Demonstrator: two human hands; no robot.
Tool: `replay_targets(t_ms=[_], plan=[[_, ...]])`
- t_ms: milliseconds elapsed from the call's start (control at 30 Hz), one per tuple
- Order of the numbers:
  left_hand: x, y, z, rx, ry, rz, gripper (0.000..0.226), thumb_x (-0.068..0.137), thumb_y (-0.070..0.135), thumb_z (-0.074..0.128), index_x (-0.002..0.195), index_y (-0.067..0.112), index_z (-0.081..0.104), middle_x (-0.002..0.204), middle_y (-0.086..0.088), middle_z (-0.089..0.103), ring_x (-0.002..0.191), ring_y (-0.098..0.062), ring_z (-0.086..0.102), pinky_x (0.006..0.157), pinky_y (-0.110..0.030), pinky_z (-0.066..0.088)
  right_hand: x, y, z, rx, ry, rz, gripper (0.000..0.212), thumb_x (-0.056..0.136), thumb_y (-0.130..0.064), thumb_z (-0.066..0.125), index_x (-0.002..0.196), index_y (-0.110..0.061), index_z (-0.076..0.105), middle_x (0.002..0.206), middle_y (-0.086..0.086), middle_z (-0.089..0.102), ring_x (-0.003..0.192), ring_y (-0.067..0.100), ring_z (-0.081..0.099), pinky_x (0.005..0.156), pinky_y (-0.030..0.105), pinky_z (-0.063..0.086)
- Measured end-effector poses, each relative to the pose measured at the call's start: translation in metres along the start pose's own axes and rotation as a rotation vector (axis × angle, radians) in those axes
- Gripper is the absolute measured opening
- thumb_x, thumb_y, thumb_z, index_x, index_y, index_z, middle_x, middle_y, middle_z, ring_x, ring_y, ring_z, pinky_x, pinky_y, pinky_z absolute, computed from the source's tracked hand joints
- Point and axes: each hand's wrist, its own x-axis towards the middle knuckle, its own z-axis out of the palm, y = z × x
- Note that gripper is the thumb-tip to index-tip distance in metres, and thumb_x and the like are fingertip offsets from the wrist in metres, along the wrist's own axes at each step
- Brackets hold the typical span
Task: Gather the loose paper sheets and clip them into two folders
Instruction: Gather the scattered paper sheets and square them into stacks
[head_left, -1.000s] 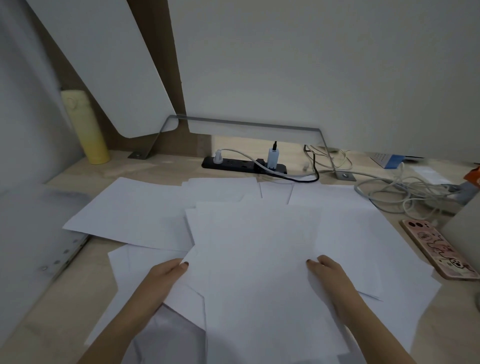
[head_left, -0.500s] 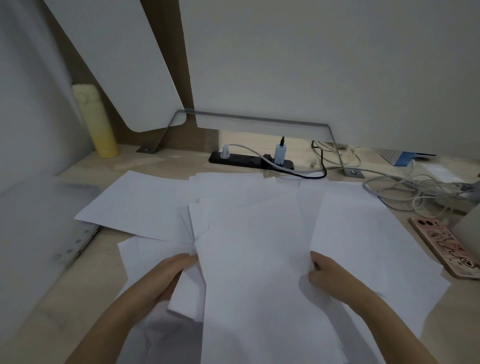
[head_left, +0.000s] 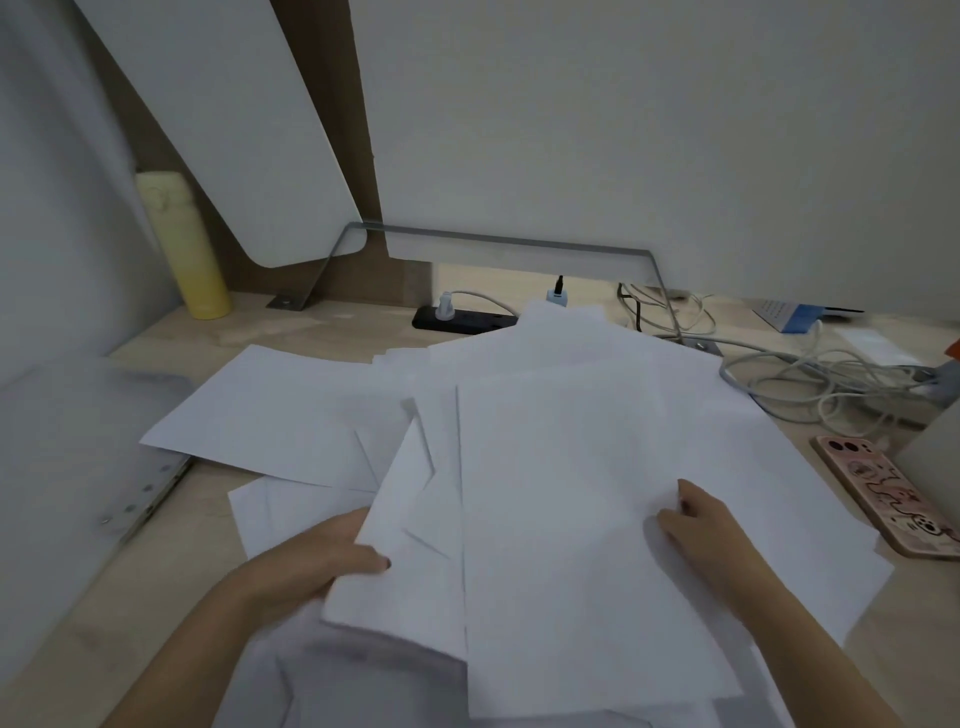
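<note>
Several loose white paper sheets (head_left: 571, 467) lie overlapped across the middle of the wooden desk. My left hand (head_left: 317, 561) grips the left edge of a lifted bunch of them, thumb on top. My right hand (head_left: 701, 525) lies on top of the right side of that bunch, fingers curled on the paper. One more sheet (head_left: 270, 410) lies flat to the left, apart from the bunch. A translucent folder (head_left: 78, 457) with a metal clip strip rests at the desk's left edge.
A yellow bottle (head_left: 182, 244) stands at the back left. A black power strip (head_left: 457, 319) and tangled white cables (head_left: 810, 379) run along the back and right. A pink-cased phone (head_left: 883, 493) lies at the right, near the paper's edge.
Both hands have pulled the sheets inward into a bunch. My left hand now grips its edge and has lifted it; the top sheets have shifted toward the power strip.
</note>
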Motion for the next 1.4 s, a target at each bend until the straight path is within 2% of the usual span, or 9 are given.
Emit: replay_targets(t_ms=[133, 233, 367, 700, 867, 1000, 1200, 1300, 1400], plan=[[0.022, 0.024, -0.012, 0.133, 0.350, 0.149, 0.044, 0.070, 0.019, 0.069, 0.111, 0.020, 0.055, 0.116, -0.005, 0.062, 0.090, -0.012, 0.061, 0.074, -0.020, 0.046, 0.006, 0.000, -0.006, -0.022, -0.033, 0.023, 0.028, 0.083, 0.002, 0.045, 0.067, -0.013, 0.028, 0.065, 0.006, 0.029, 0.060, 0.017, 0.026, 0.055, 0.030, 0.019], [0.044, 0.049, -0.020, 0.306, 0.468, 0.257, 0.034, 0.088, 0.007, 0.059, 0.118, 0.023, 0.055, 0.116, 0.005, 0.055, 0.103, -0.007, 0.053, 0.077, -0.018, 0.041, 0.007, 0.001, -0.007, -0.060, -0.086, 0.031, 0.026, 0.084, 0.002, 0.045, 0.068, -0.012, 0.030, 0.065, 0.007, 0.031, 0.061, 0.017, 0.028, 0.055, 0.030, 0.020], [0.064, 0.073, -0.029, 0.392, 0.511, 0.266, 0.016, 0.090, 0.015, 0.056, 0.094, 0.030, 0.060, 0.104, 0.009, 0.057, 0.100, -0.010, 0.056, 0.072, -0.017, 0.042, 0.002, 0.009, -0.013, -0.052, -0.113, 0.073, 0.026, 0.084, 0.003, 0.045, 0.066, -0.011, 0.032, 0.062, 0.005, 0.033, 0.058, 0.017, 0.029, 0.054, 0.029, 0.022], [0.063, 0.072, -0.031, 0.174, 0.489, 0.240, 0.017, 0.092, 0.012, 0.055, 0.104, 0.024, 0.060, 0.087, 0.017, 0.058, 0.076, 0.004, 0.052, 0.057, -0.008, 0.039, 0.006, 0.008, -0.035, -0.082, -0.072, 0.085, 0.022, 0.085, 0.003, 0.047, 0.067, -0.007, 0.042, 0.063, 0.008, 0.040, 0.057, 0.018, 0.034, 0.054, 0.028, 0.024], [0.066, 0.071, -0.023, -0.138, 0.589, 0.216, 0.026, 0.091, 0.027, 0.056, 0.117, 0.023, 0.056, 0.110, -0.001, 0.058, 0.084, -0.007, 0.056, 0.068, -0.021, 0.044, 0.019, -0.011, -0.010, -0.083, -0.137, 0.075, 0.026, 0.086, 0.000, 0.046, 0.064, -0.011, 0.039, 0.061, 0.003, 0.041, 0.054, 0.016, 0.036, 0.050, 0.024, 0.027], [0.066, 0.042, -0.012, -0.340, 0.689, 0.132, 0.064, 0.091, 0.036, 0.055, 0.146, 0.020, 0.026, 0.148, -0.004, 0.034, 0.132, -0.022, 0.039, 0.108, -0.035, 0.031, 0.028, -0.015, 0.008, -0.087, -0.110, 0.109, 0.014, 0.089, -0.003, 0.045, 0.079, -0.012, 0.049, 0.077, 0.005, 0.049, 0.058, 0.014, 0.042, 0.050, 0.023, 0.030], [0.022, 0.008, 0.035, -0.634, 0.555, 0.185, 0.089, 0.062, 0.022, 0.074, 0.141, 0.012, 0.034, 0.141, 0.000, 0.035, 0.130, -0.020, 0.037, 0.112, -0.039, 0.029, 0.036, -0.025, 0.020, -0.154, -0.068, 0.116, 0.050, 0.089, -0.009, 0.052, 0.137, -0.006, 0.039, 0.129, 0.015, 0.052, 0.118, 0.031, 0.049, 0.101, 0.039, 0.038], [0.021, 0.002, 0.035, -0.815, 0.450, 0.119, 0.018, 0.079, 0.010, 0.064, 0.096, 0.006, 0.060, 0.116, -0.012, 0.056, 0.114, -0.025, 0.051, 0.091, -0.039, 0.046, 0.038, -0.033, 0.025, -0.185, -0.105, 0.137, 0.053, 0.089, -0.011, 0.051, 0.139, -0.005, 0.036, 0.134, 0.015, 0.051, 0.121, 0.031, 0.047, 0.103, 0.037, 0.036], [0.028, 0.003, 0.026, -0.772, 0.366, -0.012, 0.020, 0.089, 0.009, 0.052, 0.102, -0.001, 0.063, 0.107, -0.017, 0.064, 0.095, -0.026, 0.060, 0.081, -0.031, 0.048, 0.034, -0.038, 0.030, -0.152, -0.157, 0.160, 0.050, 0.090, -0.011, 0.050, 0.138, -0.004, 0.037, 0.130, 0.015, 0.054, 0.102, 0.025, 0.053, 0.086, 0.030, 0.040]])
